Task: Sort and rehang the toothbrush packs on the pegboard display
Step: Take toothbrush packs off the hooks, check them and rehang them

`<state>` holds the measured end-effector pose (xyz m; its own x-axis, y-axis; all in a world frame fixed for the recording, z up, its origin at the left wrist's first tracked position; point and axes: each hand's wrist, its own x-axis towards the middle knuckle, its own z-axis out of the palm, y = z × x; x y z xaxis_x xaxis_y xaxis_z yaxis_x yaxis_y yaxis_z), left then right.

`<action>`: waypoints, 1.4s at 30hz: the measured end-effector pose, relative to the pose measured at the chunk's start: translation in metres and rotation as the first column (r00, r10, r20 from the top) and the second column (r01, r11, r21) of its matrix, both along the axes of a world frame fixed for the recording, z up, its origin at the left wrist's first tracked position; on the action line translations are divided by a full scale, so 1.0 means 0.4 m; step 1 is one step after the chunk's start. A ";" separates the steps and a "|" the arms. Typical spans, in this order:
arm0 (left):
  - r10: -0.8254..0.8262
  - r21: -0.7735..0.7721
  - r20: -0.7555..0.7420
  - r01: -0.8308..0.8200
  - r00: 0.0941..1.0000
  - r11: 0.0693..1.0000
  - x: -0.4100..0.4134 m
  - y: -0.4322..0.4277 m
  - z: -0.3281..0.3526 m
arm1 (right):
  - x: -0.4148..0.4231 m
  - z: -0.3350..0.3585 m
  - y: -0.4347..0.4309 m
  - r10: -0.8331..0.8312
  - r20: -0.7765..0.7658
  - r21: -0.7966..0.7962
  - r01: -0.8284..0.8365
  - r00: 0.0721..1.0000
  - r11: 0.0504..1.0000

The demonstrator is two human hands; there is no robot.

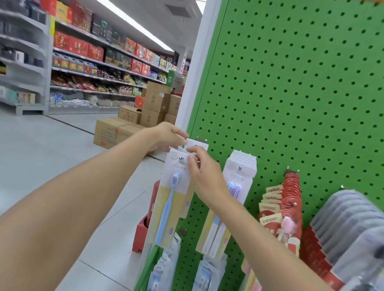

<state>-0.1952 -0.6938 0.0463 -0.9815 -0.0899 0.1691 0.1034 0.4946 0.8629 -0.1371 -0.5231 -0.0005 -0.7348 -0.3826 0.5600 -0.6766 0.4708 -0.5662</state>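
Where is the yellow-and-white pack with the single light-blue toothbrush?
Head view, lower centre: the yellow-and-white pack hangs at the left edge of the green pegboard, its top between the left hand and right hand, left of the twin-brush packs.

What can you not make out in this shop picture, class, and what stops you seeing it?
All head view.
1. What the left hand pinches: partly hidden by the right hand.
2. Print on the blue toothbrush pack: too small.
3. Grey packs: blurred, cut by the right edge.
4. Lowest packs: cut by the bottom edge.
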 end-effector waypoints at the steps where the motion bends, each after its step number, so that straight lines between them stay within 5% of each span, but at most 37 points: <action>1: 0.009 0.015 0.001 -0.009 1.000 1.000 -0.005 0.000 -0.004 | -0.004 -0.004 0.001 -0.004 0.005 -0.006 0.004 1.000 1.000; 18: 0.137 0.327 -0.132 -0.088 0.982 0.941 -0.002 0.008 -0.065 | -0.009 -0.028 -0.017 -0.080 -0.019 -0.065 0.079 0.997 0.995; 27: 0.334 0.607 -0.121 -0.197 0.935 0.770 0.056 -0.013 -0.139 | -0.006 -0.025 -0.021 -0.123 -0.027 -0.027 0.122 0.992 0.992; 35: 0.632 0.545 -0.058 -0.506 0.773 0.669 0.216 -0.023 -0.253 | 0.047 -0.012 -0.031 -0.178 -0.023 0.037 0.178 0.984 0.983; 42: 0.533 0.529 0.003 -0.454 0.846 0.717 0.330 0.044 -0.338 | 0.148 -0.091 -0.010 -0.200 0.081 -0.054 0.205 0.976 0.977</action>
